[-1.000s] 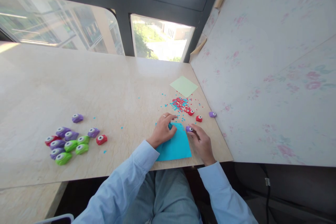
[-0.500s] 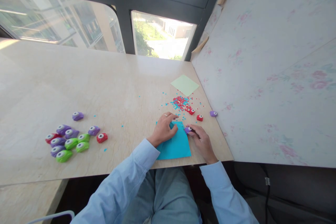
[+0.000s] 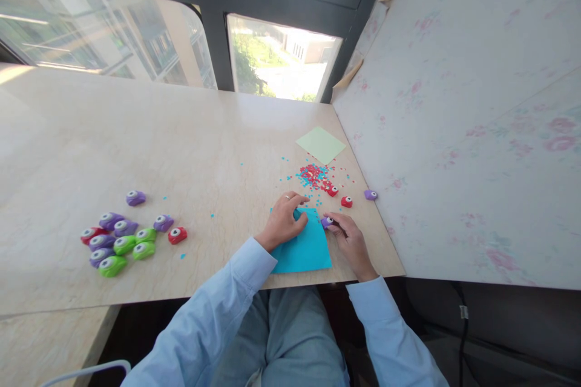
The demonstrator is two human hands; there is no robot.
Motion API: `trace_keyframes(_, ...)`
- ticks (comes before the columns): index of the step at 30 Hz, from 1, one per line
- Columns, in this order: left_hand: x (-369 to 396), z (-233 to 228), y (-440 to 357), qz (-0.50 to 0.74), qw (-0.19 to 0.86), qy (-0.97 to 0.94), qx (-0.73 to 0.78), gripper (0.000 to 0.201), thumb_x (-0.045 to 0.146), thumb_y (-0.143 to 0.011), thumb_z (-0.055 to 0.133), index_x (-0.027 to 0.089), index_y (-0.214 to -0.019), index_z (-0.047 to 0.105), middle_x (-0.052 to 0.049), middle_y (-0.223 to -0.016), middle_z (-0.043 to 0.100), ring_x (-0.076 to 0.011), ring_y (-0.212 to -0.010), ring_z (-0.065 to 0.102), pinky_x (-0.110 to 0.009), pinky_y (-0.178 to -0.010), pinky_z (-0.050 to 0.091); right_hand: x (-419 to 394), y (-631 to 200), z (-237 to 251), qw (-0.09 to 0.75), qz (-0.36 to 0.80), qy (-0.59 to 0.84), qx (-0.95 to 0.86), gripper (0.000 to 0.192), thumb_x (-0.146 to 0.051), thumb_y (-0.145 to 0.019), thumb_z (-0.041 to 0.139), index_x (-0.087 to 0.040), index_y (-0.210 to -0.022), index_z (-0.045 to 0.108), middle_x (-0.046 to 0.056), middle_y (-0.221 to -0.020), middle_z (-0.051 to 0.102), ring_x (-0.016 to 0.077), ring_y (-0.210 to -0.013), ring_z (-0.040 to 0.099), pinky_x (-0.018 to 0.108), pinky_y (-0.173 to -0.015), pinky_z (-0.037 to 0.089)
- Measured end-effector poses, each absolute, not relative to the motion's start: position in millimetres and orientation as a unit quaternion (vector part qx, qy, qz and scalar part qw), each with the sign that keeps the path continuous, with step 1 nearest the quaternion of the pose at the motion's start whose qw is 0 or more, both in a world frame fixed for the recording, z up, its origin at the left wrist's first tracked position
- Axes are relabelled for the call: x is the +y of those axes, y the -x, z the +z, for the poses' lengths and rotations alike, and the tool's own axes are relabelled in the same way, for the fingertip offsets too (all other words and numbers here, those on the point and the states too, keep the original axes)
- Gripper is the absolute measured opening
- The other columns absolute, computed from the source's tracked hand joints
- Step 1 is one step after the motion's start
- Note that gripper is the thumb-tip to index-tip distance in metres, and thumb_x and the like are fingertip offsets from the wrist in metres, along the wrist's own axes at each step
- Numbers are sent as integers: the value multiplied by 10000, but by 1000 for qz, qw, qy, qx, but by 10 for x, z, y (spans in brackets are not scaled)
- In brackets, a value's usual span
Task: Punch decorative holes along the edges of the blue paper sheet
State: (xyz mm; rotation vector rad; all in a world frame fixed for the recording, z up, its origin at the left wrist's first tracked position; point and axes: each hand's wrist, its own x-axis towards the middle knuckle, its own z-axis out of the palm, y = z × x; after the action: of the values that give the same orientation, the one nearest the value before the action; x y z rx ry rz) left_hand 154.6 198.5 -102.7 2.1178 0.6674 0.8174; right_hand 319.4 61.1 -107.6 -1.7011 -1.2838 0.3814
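My left hand (image 3: pixel 284 222) flat, pinning blue paper (image 3: pixel 303 247) at table edge. Right hand (image 3: pixel 350 242) pinching purple punch (image 3: pixel 326 221) on paper's right edge. Seat edge fully, press straight down.

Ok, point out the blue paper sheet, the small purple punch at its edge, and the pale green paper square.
Blue paper sheet (image 3: pixel 305 251), head view, bare middle of the sheet.
Small purple punch (image 3: pixel 325 221), head view, its top.
Pale green paper square (image 3: pixel 320 144), head view, its centre.
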Motion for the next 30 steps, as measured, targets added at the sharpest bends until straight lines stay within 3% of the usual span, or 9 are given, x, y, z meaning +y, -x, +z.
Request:
trace_keyframes(14, 1984, -1047, -1551, 300, 354, -852, 241, 339, 146, -764, 572, 179, -1093, 643, -83, -1068, 636, -233, -1053, 589, -406, -958, 470, 591, -3232, -1087, 446, 155, 683, -557, 267, -346, -941, 539, -286, -1135, 713, 60, -1133, 725, 252, -1080, 631, 470, -984, 476)
trace_keyframes(23, 1993, -1037, -1539, 259, 318, -884, 225, 341, 379, -817, 703, 192, -1096, 640, -79, -1089, 667, -253, -1055, 593, -423, -960, 453, 573, -3239, -1068, 478, 178, 681, -526, 263, -328, -930, 557, -268, -1135, 711, 69, -1140, 713, 244, -1096, 628, 450, -997, 490)
trace_keyframes(30, 2011, -1091, -1550, 265, 327, -880, 221, 316, 311, -807, 720, 214, -1095, 634, -56, -1059, 673, -235, -1033, 597, -410, -941, 454, 552, -3230, -1026, 494, 190, 687, -499, 277, -334, -939, 543, -251, -1151, 702, 80, -1163, 702, 247, -1105, 629, 448, -998, 496)
